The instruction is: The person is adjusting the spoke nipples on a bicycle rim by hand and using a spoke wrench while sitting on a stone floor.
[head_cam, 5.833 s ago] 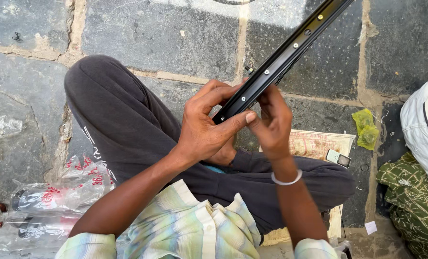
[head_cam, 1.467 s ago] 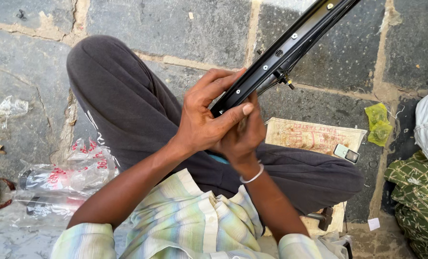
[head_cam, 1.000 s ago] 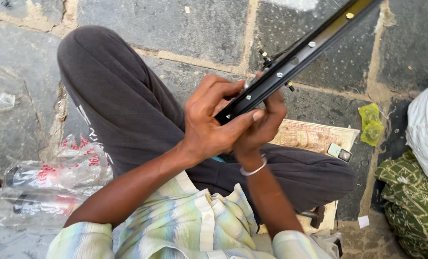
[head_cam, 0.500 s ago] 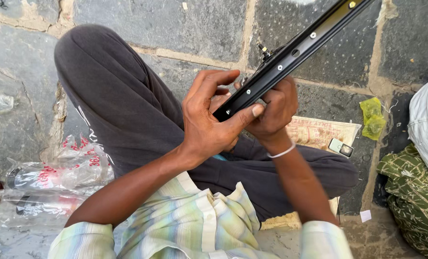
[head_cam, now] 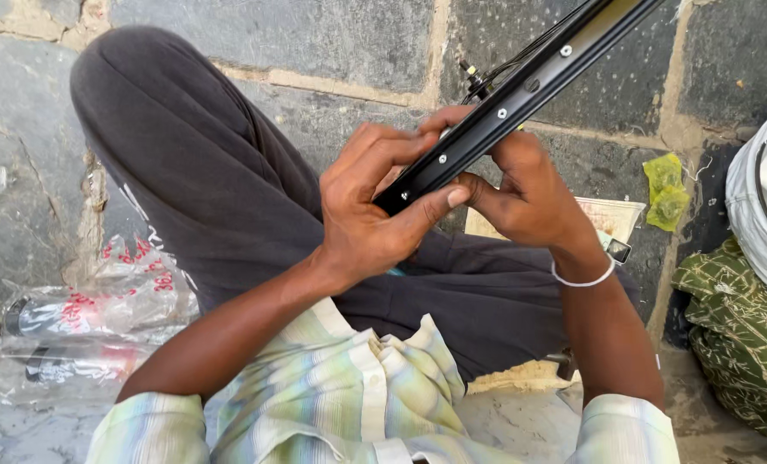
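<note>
The black rim [head_cam: 521,94] runs off the top edge; its near end seems hidden behind the left hand [head_cam: 375,215].

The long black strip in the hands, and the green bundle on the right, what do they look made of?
The long black strip looks like painted or coated metal: rigid, straight-edged, with a slight sheen and a row of small silvery rivets or screws. The green patterned bundle looks like woven cloth: soft folds and a matte printed surface. Both are judged from look only.

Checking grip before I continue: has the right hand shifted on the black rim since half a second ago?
Cannot tell for sure: the right hand still grips the black rim just above the paper sheet; the head camera itself moved.
</note>
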